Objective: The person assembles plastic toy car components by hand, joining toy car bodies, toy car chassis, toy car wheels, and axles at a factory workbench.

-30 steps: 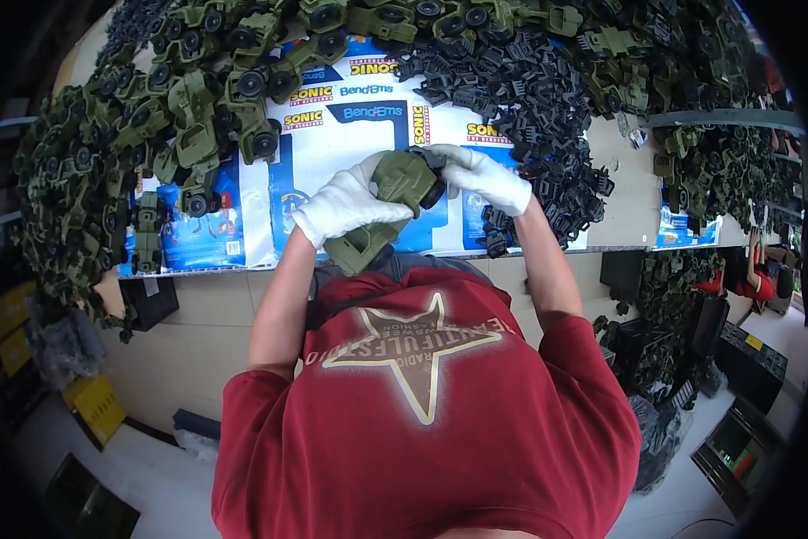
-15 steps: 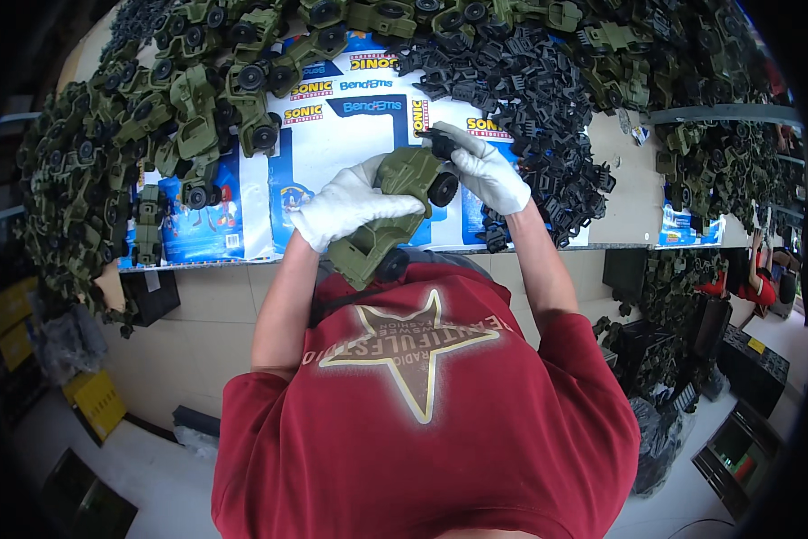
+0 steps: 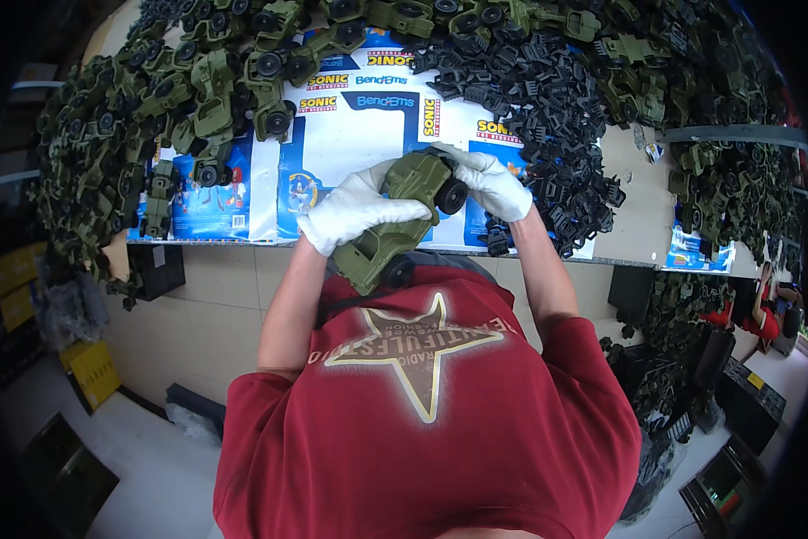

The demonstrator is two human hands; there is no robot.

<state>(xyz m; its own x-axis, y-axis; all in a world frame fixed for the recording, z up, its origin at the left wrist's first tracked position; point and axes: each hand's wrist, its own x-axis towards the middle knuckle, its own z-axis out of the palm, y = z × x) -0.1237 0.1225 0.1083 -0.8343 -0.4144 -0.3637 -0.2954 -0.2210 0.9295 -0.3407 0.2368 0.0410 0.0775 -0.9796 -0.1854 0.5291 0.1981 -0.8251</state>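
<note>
A green toy truck with black wheels hangs tilted over the table's near edge, in front of my shirt. My left hand, in a white glove, is closed around the middle of its body, thumb across the near side. Up at the truck's far end, my gloved right hand has its fingers bent around a small black plastic part, pressed against the truck. Fingers and truck hide most of that part, so how it sits cannot be told.
Beyond my right hand lies a heap of small black plastic parts. Green toy trucks are piled at the left, back and right. Printed blue and white sheets cover the table. Another person is at the far right.
My right hand has brought the black part against the truck's far end, and the part is now mostly covered. My left hand keeps its grip. The whole view has shifted slightly.
</note>
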